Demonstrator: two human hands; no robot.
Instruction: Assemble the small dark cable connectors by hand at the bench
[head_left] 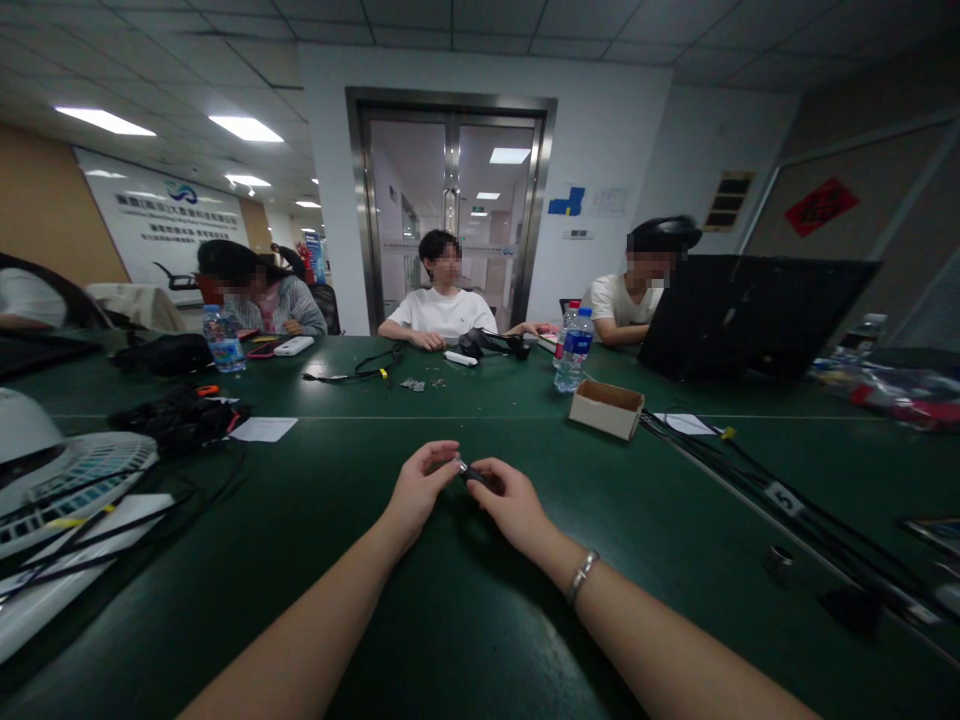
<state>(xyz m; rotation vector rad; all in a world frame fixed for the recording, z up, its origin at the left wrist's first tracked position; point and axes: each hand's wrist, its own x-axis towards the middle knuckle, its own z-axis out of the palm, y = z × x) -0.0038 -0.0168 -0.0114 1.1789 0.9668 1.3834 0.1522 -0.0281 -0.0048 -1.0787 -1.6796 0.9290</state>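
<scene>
Above the green table (420, 640), both hands meet at a small dark stick with a shiny metal end (471, 472); its exact kind is too small to make out. My right hand (517, 503) is closed round the dark end, thumb and fingers pinching it. At the metal tip are the thumb and fingertips of my left hand (412, 492), curled and closed on it. A silver bracelet (583, 578) circles my right wrist.
Ahead right stands an open cardboard box (606, 410) near a water bottle (574, 350). Cables (780, 490) run along the right; a white fan (67, 470) is at left. Small bits (412, 384) lie across the table. Several people sit opposite, one in a white T-shirt (444, 312).
</scene>
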